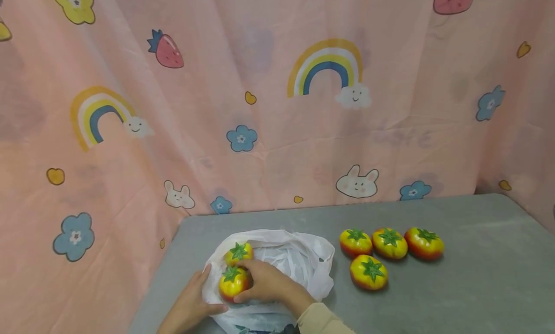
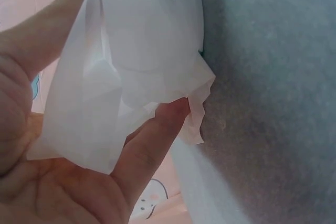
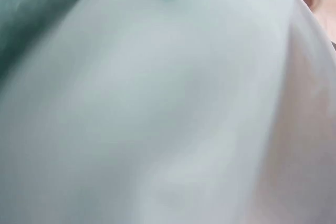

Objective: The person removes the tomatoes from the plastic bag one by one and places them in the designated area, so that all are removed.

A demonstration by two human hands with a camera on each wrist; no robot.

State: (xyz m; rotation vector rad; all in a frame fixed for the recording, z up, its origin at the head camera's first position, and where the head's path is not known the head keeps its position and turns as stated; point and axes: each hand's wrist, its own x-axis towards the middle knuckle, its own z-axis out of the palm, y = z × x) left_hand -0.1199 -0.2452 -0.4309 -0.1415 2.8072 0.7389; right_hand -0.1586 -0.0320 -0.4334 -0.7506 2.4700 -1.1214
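Observation:
A white plastic bag (image 1: 299, 247) lies with its mouth spread wide on the table. My left hand (image 1: 192, 295) holds its left rim, thumb and fingers apart; in the left wrist view the thin film (image 2: 142, 35) hangs between thumb and fingers. Just inside the mouth my right hand (image 1: 270, 282) grips a yellow-and-red tomato (image 1: 231, 288) with a green star-shaped top. Behind that one, a second tomato (image 1: 246, 250) sits against the bag's left wall. Blurred white plastic (image 3: 157, 103) fills most of the right wrist view, and the right hand's fingers are hidden there.
Right of the bag, three similar tomatoes (image 1: 389, 243) stand in a row, with another tomato (image 1: 368, 272) in front of them. They rest on a grey table (image 1: 472, 286). A pink patterned curtain (image 1: 277, 170) hangs along the table's back edge.

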